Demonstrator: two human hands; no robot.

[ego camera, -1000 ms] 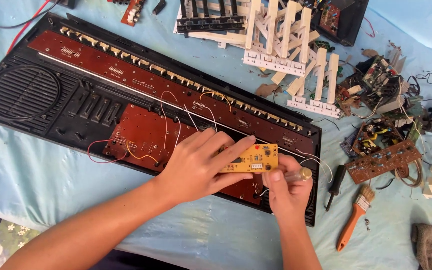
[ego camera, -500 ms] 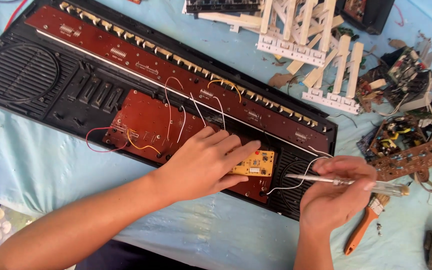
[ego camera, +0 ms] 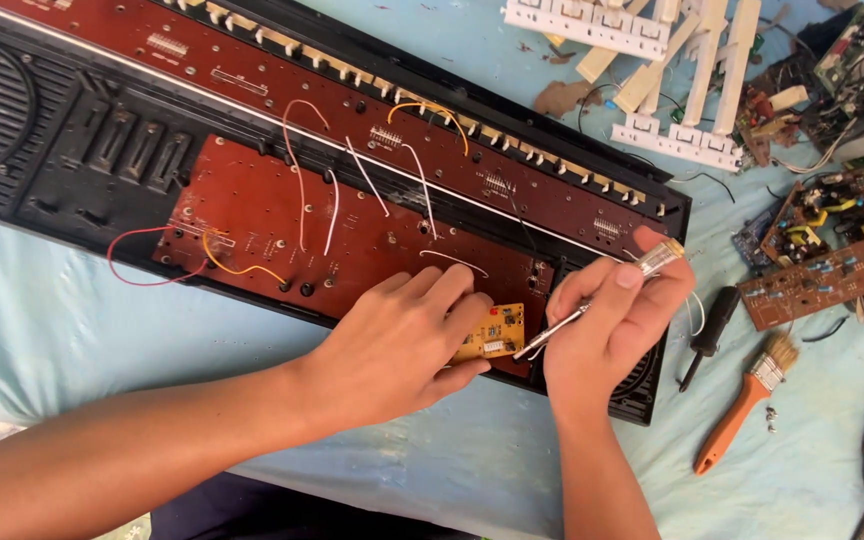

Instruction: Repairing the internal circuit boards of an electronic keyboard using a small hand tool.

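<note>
yellow circuit board (ego camera: 497, 332) lies at the near edge of the opened black keyboard case (ego camera: 72, 170), and we press it down with our left hand (ego camera: 402, 345), whose fingers lie flat over its left part; this hand is not closed around anything, it only rests on the board. our right hand (ego camera: 607, 325) is closed around one small screwdriver (ego camera: 592, 300) with a clear handle, held like a pen between thumb and first fingers. from this grip the long axis of the tool runs down and to the left, and its metal tip comes to the right edge of the yellow board; we cannot tell if the tip sits in a screw. so the board is just left of the right hand's grip and under the left hand's fingertips, and the left hand is the nearer of the two, since it touches the board. beyond the left hand's fingers we count two large red-brown boards (ego camera: 352, 225) inside the case, one long strip and one wide plate, with several loose wires across them, white, red and orange. to the right of the gripping hand, on the pale blue cloth (ego camera: 82, 330), lie one black-handled screwdriver (ego camera: 707, 335) and one brush with an orange handle (ego camera: 742, 405), both apart from the hand. further off to the right we see a brown board with small parts (ego camera: 817, 275), and beyond the grip some white key strips (ego camera: 672, 140), perhaps three, though the frame cuts them.
</note>
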